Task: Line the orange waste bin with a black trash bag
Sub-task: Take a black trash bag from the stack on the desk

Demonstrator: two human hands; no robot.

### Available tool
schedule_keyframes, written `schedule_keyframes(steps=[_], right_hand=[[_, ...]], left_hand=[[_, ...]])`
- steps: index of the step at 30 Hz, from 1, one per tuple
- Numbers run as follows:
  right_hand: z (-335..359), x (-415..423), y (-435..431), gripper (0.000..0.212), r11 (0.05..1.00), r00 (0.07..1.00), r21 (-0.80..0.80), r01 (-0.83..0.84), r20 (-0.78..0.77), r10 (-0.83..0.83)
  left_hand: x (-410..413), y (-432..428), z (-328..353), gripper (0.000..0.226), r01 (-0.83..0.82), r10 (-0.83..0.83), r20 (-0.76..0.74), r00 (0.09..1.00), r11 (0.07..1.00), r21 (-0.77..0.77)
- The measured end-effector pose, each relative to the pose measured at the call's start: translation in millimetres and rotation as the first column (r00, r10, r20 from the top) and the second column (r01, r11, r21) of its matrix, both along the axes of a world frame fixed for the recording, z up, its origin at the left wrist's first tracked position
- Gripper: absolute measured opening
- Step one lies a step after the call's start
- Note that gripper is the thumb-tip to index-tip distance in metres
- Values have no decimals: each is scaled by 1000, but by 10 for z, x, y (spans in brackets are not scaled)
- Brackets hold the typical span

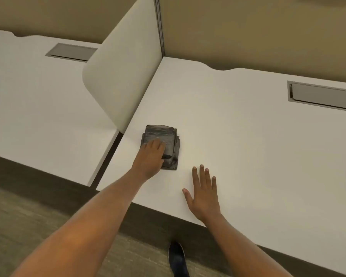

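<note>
Here, folded black trash bag (160, 144) lengthwise away on desk (248, 146), left hand (151, 156) grip unclear, right hand (203, 193) spread

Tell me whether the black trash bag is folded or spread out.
Folded: the black trash bag lies as a compact flat square on the desk.

Open-plan office, seen from above a workstation; a white desk (238, 140) with a wavy rear edge abuts a tan fabric-faced partition wall (258, 31); a rounded white divider panel (120, 80) stands upright between this desk and a matching neighbouring desk (38, 100); each desktop carries a recessed grey cable-access flap (324, 95), the second flap (71, 51) lying on the neighbouring surface; a metal post (159, 25) joins the partitions at the corner; low-pile grey-brown carpet (28, 206) covers the floor in front of the desks.
</note>
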State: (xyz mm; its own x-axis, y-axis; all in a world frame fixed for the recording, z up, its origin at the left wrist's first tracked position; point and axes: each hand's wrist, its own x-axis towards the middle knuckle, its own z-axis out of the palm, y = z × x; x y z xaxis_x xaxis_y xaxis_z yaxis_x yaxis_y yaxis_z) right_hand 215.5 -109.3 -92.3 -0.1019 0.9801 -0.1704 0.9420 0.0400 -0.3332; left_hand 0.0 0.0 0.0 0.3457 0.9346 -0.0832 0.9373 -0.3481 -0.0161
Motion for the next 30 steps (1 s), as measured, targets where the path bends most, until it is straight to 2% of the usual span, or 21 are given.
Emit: schedule_keyframes(steps=[7,17,23,30], right_hand=[[-104,-74,-32,79,1000,996,-22,5,92,-3],[-100,-49,-30,78,1000,998,-31,-5,57,6],[-36,-19,-13,78,997,998,-68,-25,48,28],[117,-21,66,81,991,1000,-134,-13,2,13]], left_hand=[[-28,91,-105,40,103,-105,-110,988,994,-25],[23,147,-64,27,143,-141,-74,987,989,26],[41,147,66,23,3,-11,80,997,995,95],[-16,143,420,17,-180,119,297,948,966,188]])
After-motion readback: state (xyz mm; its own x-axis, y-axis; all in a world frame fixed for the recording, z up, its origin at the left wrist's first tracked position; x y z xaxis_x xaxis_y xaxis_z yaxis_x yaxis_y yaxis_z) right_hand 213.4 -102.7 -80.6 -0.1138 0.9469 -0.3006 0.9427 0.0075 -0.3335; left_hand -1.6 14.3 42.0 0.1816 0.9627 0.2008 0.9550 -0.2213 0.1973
